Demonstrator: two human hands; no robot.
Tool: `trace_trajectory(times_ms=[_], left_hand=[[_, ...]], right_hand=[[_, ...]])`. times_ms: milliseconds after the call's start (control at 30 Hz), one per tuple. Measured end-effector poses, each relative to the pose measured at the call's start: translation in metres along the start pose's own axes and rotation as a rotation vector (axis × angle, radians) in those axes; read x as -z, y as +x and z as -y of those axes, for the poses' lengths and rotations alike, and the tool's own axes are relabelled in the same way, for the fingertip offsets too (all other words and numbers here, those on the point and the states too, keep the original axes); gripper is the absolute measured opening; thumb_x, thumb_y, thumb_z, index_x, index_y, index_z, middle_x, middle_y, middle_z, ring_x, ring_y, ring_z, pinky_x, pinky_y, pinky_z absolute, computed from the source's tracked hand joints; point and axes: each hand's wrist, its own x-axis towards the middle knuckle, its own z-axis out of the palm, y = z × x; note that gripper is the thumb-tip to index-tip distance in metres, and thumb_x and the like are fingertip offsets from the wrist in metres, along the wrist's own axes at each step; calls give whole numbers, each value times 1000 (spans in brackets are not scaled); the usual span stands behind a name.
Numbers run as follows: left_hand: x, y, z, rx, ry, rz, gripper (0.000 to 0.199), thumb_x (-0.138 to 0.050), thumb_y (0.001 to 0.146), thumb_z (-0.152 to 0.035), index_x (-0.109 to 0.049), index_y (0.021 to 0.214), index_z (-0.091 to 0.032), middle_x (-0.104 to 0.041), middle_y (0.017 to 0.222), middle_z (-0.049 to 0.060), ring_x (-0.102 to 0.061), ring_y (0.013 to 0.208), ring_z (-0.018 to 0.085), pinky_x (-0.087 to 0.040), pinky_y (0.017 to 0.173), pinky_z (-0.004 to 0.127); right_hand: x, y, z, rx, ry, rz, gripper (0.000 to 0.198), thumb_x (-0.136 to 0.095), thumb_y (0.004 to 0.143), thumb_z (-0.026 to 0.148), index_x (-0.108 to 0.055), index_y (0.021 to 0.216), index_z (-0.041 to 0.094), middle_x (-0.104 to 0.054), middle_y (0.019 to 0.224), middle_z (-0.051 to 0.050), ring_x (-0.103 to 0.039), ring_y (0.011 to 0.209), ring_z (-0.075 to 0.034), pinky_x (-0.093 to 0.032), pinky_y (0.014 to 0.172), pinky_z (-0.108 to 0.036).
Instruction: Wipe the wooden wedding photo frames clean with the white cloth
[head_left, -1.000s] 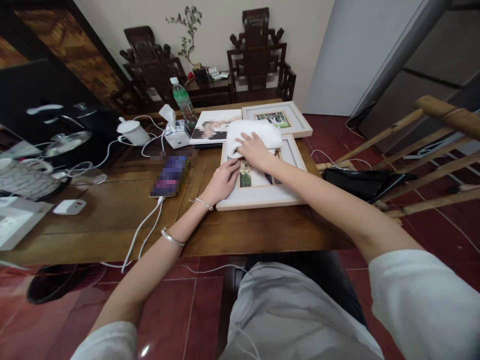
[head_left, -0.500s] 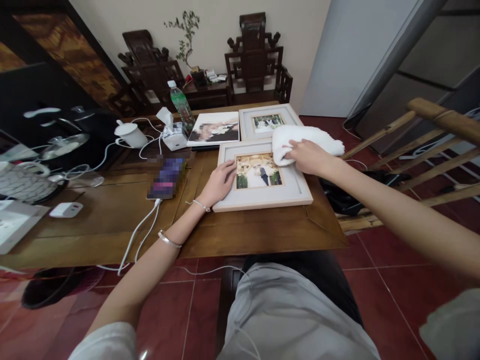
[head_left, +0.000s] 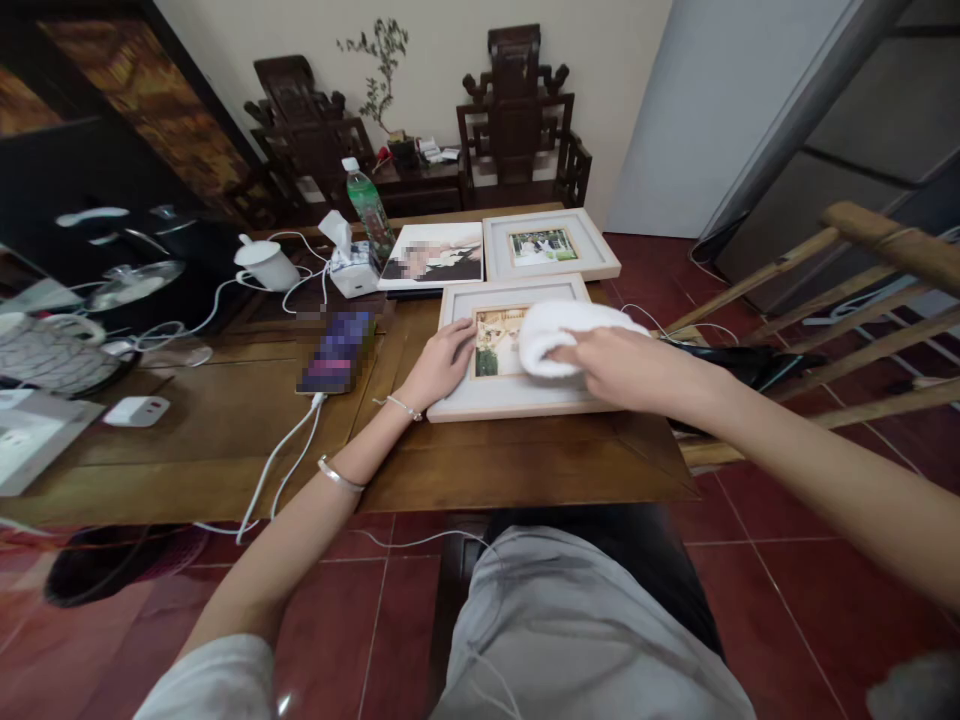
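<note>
A picture frame point(head_left: 517, 404) with a light wooden border and a small wedding photo lies flat near the table's front edge. My left hand point(head_left: 442, 368) grips its left side, fingers curled over the border. In my right hand point(head_left: 611, 362) is a bunched white towel point(head_left: 546, 338), pressed on the right part of the frame and covering part of the photo. Behind lies a second picture frame point(head_left: 600, 258) with an outdoor photo. Left of that one is a photo panel point(head_left: 461, 262), resting on something dark.
On the wooden table point(head_left: 480, 470) are a phone point(head_left: 339, 352) with a charging cable, a tissue box point(head_left: 352, 272), a green-labelled bottle point(head_left: 367, 208), a white lidded cup point(head_left: 268, 265) and a white charger point(head_left: 136, 411). A wooden chair point(head_left: 870, 225) stands to the right.
My right hand has moved the towel left and toward me, from the frame's upper right corner onto the photo. The rear frame is now uncovered. My left hand stays in place.
</note>
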Motion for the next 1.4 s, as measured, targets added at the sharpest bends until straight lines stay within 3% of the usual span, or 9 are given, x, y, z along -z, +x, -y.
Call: trace_trajectory(times_ms=[133, 200, 300, 600, 767, 967, 1100, 1200, 1400], left_hand=[[1, 0, 1, -2, -8, -2, 38, -47, 101, -28, -69, 129, -16, -62, 146, 14, -59, 135, 29, -44, 119, 50], [1, -1, 2, -1, -11, -10, 37, -48, 101, -28, -69, 129, -17, -63, 145, 13, -59, 135, 29, -43, 119, 49], [1, -1, 2, -1, -8, -22, 37, -49, 100, -27, -68, 129, -16, -63, 144, 14, -59, 135, 28, -43, 119, 49], [-2, 0, 2, -11, -17, -23, 38, -48, 100, -28, -68, 129, -13, -62, 145, 16, -59, 135, 29, -43, 119, 49], [0, 0, 3, -5, 0, 0, 43, -47, 100, -29, -63, 136, -12, -58, 149, 17, -54, 140, 30, -40, 121, 50], [-1, 0, 5, -1, 1, 26, 44, -46, 101, -30, -61, 139, -14, -57, 151, 16, -53, 141, 30, -37, 123, 52], [-1, 0, 4, 4, 1, 35, 44, -46, 101, -30, -61, 140, -13, -56, 151, 16, -52, 142, 30, -37, 123, 51], [-1, 0, 3, 2, 5, 37, 45, -45, 102, -31, -61, 139, -11, -56, 151, 17, -52, 142, 30, -36, 123, 51], [-1, 0, 3, 5, 2, 34, 46, -45, 101, -31, -60, 140, -11, -56, 151, 17, -51, 143, 30, -37, 123, 49]], right_hand=[[-25, 63, -27, 16, -160, -272, 54, -47, 86, 2, -68, 133, 17, -46, 160, -13, -46, 137, -34, -42, 100, -45], [-37, 85, -36, -27, -189, -245, 51, -46, 89, 2, -68, 133, 15, -43, 162, -14, -40, 141, -37, -38, 104, -48], [-49, 96, -33, -68, -197, -146, 45, -42, 93, 4, -70, 128, 11, -52, 152, -20, -51, 131, -36, -37, 101, -45], [-18, 9, 30, 51, -23, 122, 43, -46, 86, 0, -73, 117, 12, -72, 113, -17, -66, 92, -26, -40, 73, -34], [0, -25, 54, 159, 127, 112, 39, -48, 80, -4, -73, 105, 14, -71, 93, -13, -65, 83, -22, -41, 72, -31], [-33, 19, 29, 59, 137, -63, 61, -49, 77, -6, -67, 131, 15, -65, 133, -17, -65, 110, -26, -48, 90, -34], [-49, 69, -21, -90, 16, -200, 67, -42, 82, -6, -57, 145, 10, -42, 161, -19, -44, 143, -33, -40, 111, -45], [-54, 95, -42, -149, -63, -193, 65, -44, 85, -3, -54, 148, 10, -33, 167, -18, -29, 152, -39, -30, 118, -58], [-53, 81, -11, -84, -135, -77, 56, -44, 89, 1, -64, 140, 14, -39, 164, -17, -32, 149, -45, -29, 116, -66]])
